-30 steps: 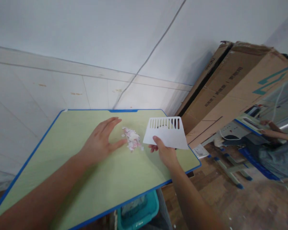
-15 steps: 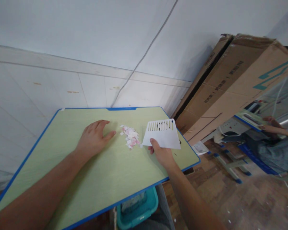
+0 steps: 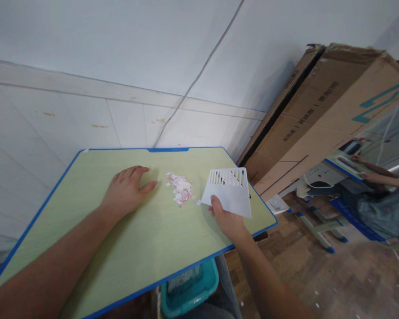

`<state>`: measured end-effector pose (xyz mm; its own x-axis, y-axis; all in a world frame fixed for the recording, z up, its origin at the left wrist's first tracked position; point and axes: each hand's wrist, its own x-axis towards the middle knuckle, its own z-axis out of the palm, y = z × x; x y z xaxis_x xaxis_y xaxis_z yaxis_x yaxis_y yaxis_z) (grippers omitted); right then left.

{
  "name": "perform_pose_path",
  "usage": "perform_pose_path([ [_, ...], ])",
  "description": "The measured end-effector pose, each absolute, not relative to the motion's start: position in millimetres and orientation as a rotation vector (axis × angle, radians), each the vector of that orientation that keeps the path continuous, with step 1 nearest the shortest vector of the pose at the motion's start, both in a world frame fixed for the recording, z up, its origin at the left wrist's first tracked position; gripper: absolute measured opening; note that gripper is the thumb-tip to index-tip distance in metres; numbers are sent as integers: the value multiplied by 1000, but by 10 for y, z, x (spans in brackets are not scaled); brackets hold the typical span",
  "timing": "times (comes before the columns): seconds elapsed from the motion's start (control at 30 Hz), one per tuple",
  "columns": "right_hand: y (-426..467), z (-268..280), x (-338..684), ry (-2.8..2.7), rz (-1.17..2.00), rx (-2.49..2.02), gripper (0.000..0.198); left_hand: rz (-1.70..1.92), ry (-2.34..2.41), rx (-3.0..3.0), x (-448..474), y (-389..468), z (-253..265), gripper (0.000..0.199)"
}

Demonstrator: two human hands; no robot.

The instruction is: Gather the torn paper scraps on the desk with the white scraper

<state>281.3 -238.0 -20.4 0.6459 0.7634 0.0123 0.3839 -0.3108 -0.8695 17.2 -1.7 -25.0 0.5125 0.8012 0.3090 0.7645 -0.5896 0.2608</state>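
Note:
My right hand (image 3: pixel 228 220) grips a white slotted card (image 3: pixel 228 194) by its near left edge, thumb on top. The card is tilted above the right part of the desk, its row of slots at the far end. My left hand (image 3: pixel 125 190) is at the left of a small pile of torn paper scraps (image 3: pixel 180 188), white and pinkish. Its fingers are apart and nothing is in them. One loose scrap (image 3: pixel 199 202) is close to the card's left corner, apart from the pile; whether it touches the card I cannot tell.
The pale green desk (image 3: pixel 146 248) has a blue rim and stands against a white wall (image 3: pixel 126 119). Under its front edge is a teal basin (image 3: pixel 189 297). Large cardboard boxes (image 3: pixel 306 119) lean at the right. Farther right, another person (image 3: pixel 382 199) sits at a desk.
My right hand has moved the card slightly right and toward me, away from the pile, and its tilt has changed. My left hand has shifted slightly left. The pile looks much the same.

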Motion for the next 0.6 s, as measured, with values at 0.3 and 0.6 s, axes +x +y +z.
perform_pose_path([
  [0.3, -2434, -383, 2738, -799, 549, -1774, 72, 460, 1476, 2643, 124, 35, -215, 79],
  [0.6, -2448, -410, 2739, -806, 566, -1780, 69, 449, 1520, 2632, 85, 153, -265, 86],
])
